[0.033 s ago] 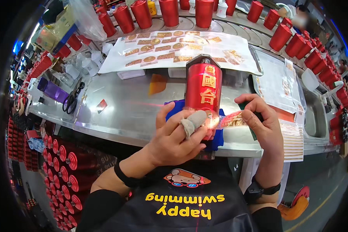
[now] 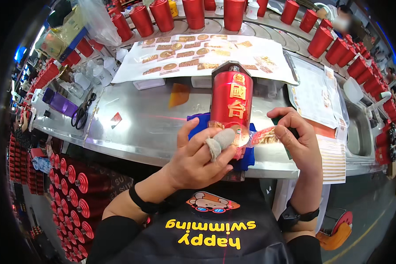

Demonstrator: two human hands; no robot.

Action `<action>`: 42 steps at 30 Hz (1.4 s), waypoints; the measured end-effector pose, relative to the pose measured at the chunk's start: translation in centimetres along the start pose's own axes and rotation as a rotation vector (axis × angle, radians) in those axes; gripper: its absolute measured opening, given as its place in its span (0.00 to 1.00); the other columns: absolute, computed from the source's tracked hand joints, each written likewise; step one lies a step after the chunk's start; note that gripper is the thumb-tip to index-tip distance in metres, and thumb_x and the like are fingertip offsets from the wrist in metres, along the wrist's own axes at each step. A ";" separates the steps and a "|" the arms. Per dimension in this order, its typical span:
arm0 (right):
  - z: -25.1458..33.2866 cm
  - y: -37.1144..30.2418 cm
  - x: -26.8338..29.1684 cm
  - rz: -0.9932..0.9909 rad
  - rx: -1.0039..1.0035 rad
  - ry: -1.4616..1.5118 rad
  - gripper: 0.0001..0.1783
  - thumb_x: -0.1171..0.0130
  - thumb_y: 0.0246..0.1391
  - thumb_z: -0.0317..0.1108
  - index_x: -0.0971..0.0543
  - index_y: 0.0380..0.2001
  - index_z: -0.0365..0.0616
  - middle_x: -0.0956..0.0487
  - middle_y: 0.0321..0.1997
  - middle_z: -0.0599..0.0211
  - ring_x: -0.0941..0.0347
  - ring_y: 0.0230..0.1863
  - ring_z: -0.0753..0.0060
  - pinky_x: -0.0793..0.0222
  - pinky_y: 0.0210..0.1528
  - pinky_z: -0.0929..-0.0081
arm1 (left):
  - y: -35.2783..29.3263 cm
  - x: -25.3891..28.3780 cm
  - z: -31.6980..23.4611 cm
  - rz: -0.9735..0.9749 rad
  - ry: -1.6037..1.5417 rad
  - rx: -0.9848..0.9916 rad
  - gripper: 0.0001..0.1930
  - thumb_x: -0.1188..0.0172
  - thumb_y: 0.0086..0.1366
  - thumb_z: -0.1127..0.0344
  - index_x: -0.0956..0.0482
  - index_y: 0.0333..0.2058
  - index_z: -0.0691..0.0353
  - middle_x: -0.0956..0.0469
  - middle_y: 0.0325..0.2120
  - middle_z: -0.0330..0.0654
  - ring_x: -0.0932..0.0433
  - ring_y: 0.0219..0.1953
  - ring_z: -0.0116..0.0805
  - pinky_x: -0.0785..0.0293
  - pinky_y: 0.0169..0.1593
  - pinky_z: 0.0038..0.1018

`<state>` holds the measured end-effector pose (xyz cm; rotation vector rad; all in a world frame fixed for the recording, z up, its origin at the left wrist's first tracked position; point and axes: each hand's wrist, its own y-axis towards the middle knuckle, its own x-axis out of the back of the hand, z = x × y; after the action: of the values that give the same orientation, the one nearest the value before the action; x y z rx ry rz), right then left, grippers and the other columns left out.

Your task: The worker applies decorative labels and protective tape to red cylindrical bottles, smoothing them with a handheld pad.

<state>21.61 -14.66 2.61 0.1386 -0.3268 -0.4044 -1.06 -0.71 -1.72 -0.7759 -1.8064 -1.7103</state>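
A red bottle (image 2: 232, 97) with raised gold characters lies on the bench, its far end in a dark angular holder (image 2: 219, 69) and its near end toward me. My left hand (image 2: 198, 154) is closed over the near end; a finger wrapped in pale cloth (image 2: 220, 143) presses on the bottle's side. Between thumb and fingers, my right hand (image 2: 301, 138) pinches a clear film strip (image 2: 264, 137) with red and gold print, which stretches to the bottle. Something dark green (image 2: 287, 152) shows at the right palm, its kind unclear. Under the bottle lies a blue cloth (image 2: 249, 158).
A white sheet (image 2: 136, 70) of gold stickers lies beyond the bottle. Scissors (image 2: 82, 112) and a purple bottle (image 2: 61, 103) are at left. Red bottles (image 2: 193, 15) line a curved conveyor at the back. A sink (image 2: 361, 127) is at right; red lids (image 2: 75, 198) stand lower left.
The bright glare on the bottle near my wrapped finger has faded, and the film there shows more plainly. Both hands have hardly moved.
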 end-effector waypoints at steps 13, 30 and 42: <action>-1.3 -0.7 -0.4 -0.012 0.012 -0.067 0.09 0.39 0.55 0.30 0.26 0.26 0.37 0.25 0.46 0.60 0.32 0.44 0.74 0.37 0.47 0.77 | -0.3 -2.9 1.2 -0.076 -0.688 0.709 0.30 0.42 0.66 0.53 0.39 0.59 0.65 0.36 0.56 0.54 0.37 0.59 0.50 0.44 0.63 0.37; -1.1 -0.8 -0.5 -0.026 0.053 -0.081 0.08 0.39 0.55 0.30 0.26 0.26 0.38 0.25 0.47 0.59 0.31 0.42 0.73 0.36 0.45 0.77 | 1.9 -3.8 1.8 0.009 -0.747 0.740 0.42 0.39 0.63 0.54 0.52 0.65 0.71 0.46 0.63 0.58 0.45 0.66 0.48 0.49 0.67 0.38; -3.2 -1.2 -0.8 -0.044 -0.005 -0.052 0.08 0.39 0.54 0.30 0.26 0.26 0.37 0.25 0.46 0.59 0.31 0.40 0.75 0.36 0.43 0.77 | 1.1 -4.1 1.6 -0.012 -0.929 0.822 0.44 0.38 0.63 0.53 0.54 0.66 0.71 0.46 0.63 0.58 0.45 0.66 0.47 0.49 0.67 0.37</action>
<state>21.53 -15.19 -0.89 0.1310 -0.3746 -0.4531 2.61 0.72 -3.98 -1.2428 -2.7865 -0.4128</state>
